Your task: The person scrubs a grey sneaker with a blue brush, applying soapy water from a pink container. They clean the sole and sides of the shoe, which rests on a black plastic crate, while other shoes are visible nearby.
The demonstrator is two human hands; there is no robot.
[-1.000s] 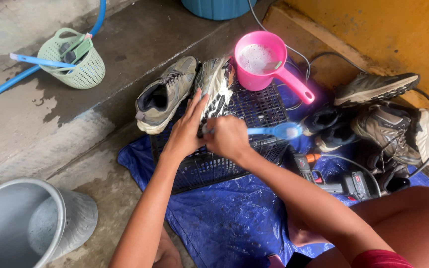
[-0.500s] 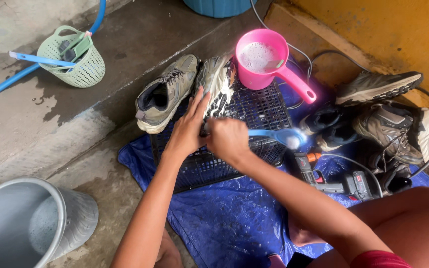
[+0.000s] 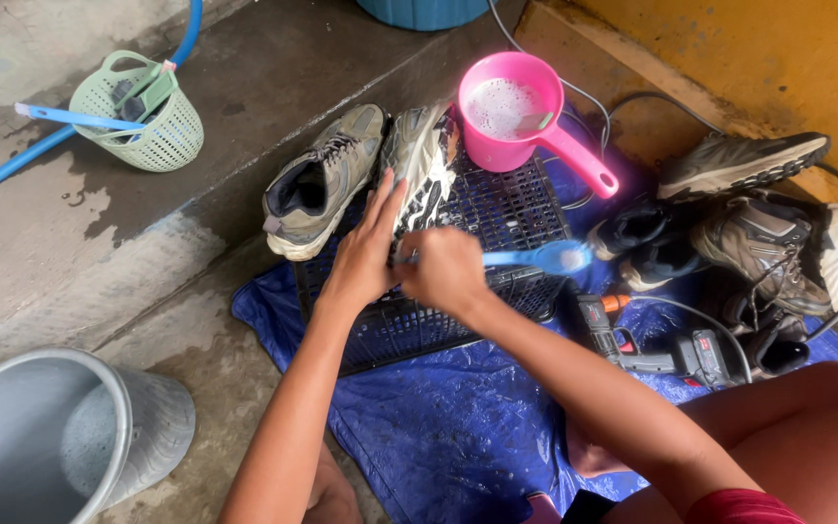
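Shifted a little since half a second ago: blue-handled brush (image 3: 535, 257) levelled out, its far end raised slightly; hands otherwise much where they were.

Across the whole frame, rough grey concrete floor (image 3: 70, 281), damp and darker in a diagonal band at upper centre, with a shallow step edge running from lower left to upper centre. At upper right, a mustard-yellow painted wall (image 3: 778, 68) above a yellow kerb. Spread over lower centre, a wet, crinkled blue plastic tarp (image 3: 448, 427). At lower left, a grey metal bucket (image 3: 41, 446) lying on its side. On the tarp at centre, a black plastic lattice crate (image 3: 506, 209), upside down. At right, a heap of worn brown and grey hiking shoes (image 3: 758, 233) with a black cable looping round them. At upper left, a pale green perforated basket (image 3: 143, 121) holding brushes, just above a blue hose (image 3: 12, 165). At upper centre, a pink plastic dipper (image 3: 516, 112) filled with suds, standing on the crate. Left of the crate, a grey-olive laced shoe (image 3: 322, 180) leaning against it. On the crate, a soapy grey-and-white trainer (image 3: 419, 160), sole side towards the camera. Below the shoe heap, a black-and-red power drill (image 3: 661, 354).

Left hand (image 3: 366, 247) flat and open-fingered, pressed on the trainer. Right hand (image 3: 443, 272) clenched round the brush handle, beside the trainer's near end.
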